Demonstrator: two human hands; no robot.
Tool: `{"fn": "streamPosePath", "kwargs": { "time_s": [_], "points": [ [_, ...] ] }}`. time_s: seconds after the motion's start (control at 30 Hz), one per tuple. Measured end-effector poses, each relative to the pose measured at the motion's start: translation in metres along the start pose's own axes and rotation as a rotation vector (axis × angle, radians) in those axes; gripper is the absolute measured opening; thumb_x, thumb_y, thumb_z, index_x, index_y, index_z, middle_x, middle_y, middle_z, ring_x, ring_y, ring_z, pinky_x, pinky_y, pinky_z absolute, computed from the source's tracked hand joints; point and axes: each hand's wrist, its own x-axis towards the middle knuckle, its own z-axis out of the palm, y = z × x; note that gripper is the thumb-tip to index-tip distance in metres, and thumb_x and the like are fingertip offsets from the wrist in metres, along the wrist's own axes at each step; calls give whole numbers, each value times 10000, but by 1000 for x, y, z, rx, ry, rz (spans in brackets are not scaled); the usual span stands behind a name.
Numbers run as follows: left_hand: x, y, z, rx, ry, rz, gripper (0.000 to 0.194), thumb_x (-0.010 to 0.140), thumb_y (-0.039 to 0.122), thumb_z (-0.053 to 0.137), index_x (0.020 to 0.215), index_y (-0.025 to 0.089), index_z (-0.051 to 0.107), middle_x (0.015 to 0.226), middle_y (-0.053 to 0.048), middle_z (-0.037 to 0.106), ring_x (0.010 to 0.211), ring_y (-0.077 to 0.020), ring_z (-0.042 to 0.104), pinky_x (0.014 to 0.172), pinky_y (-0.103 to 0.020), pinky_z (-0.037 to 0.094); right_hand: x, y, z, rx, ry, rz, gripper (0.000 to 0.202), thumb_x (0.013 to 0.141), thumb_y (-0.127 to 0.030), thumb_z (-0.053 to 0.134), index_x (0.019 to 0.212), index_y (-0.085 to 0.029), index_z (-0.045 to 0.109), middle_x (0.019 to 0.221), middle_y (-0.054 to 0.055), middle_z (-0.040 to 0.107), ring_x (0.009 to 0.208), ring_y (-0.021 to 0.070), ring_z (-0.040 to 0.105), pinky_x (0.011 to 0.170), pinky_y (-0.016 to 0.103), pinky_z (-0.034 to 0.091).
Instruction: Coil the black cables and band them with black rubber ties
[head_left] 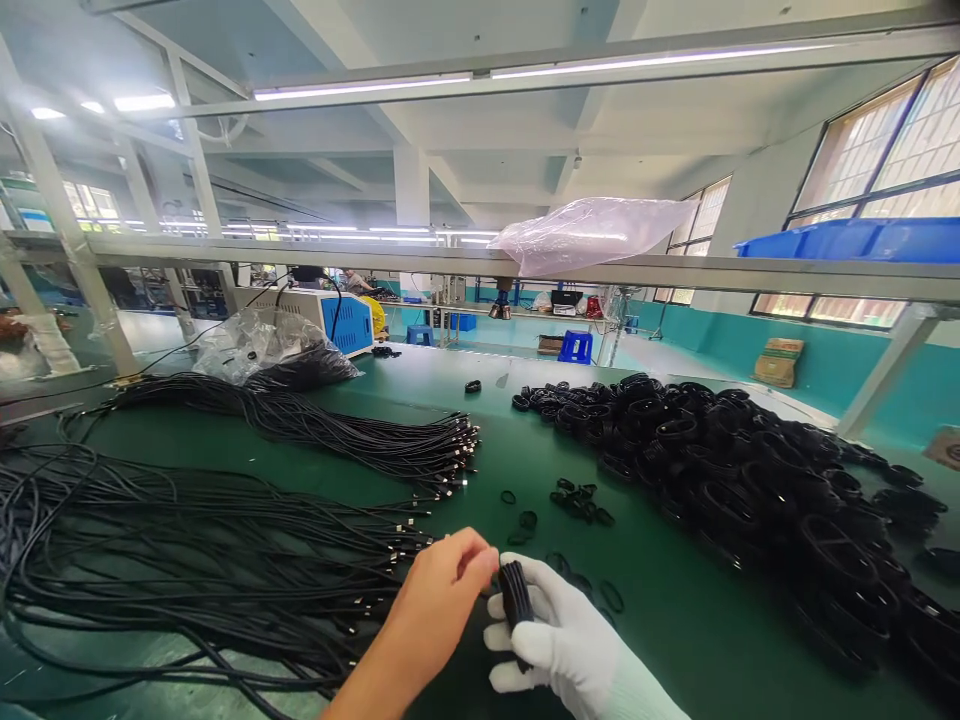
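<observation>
My right hand (570, 635), in a white glove, grips a small coiled black cable (516, 597) between thumb and fingers. Bare, my left hand (442, 590) is pinched closed at the top of that coil; whatever is between its fingertips is hidden. Long black cables (247, 540) with metal plugs lie spread to the left, and another bundle of cables (315, 425) stretches behind them. Several loose black bands (581, 500) lie just beyond my hands on the green tabletop (480, 470).
A large heap of coiled black cables (720, 470) covers the right side. A blue and white machine (346, 322) and a clear plastic bag (259, 345) stand at the back left. Overhead, a shelf (420, 255) carries a plastic bag (592, 235) and a blue bin (855, 240).
</observation>
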Motion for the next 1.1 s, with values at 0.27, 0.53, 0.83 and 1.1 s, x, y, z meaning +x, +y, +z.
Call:
{"fn": "streamPosePath", "kwargs": {
  "time_s": [0.27,0.53,0.83,1.1],
  "points": [
    [-18,-11,16,-272,-144,-116,174,641,328,538,689,171,484,608,41,467,562,-110,429,539,-233,372,-4,-2,10,-58,-60,-3,566,530,-247,806,1023,-159,544,871,34,597,769,180,585,646,320,485],
    [-14,-18,9,-134,-11,-71,120,704,287,510,718,174,548,607,16,528,578,-163,502,533,-273,413,0,5,1,2,-49,56,548,503,-264,830,974,-166,567,896,38,573,764,180,587,632,334,502],
    [-16,-25,18,377,189,378,368,679,-41,398,835,180,647,818,-41,608,730,-178,597,667,-272,443,3,7,2,-236,21,96,561,454,-8,708,984,-145,581,917,57,633,873,261,622,739,411,521],
    [-10,-27,15,275,200,409,367,651,-40,421,814,196,650,797,-19,611,692,-155,596,638,-243,457,2,12,-3,-8,-161,99,595,512,-298,837,1023,-169,562,959,64,575,873,225,594,684,366,515]
  ]
}}
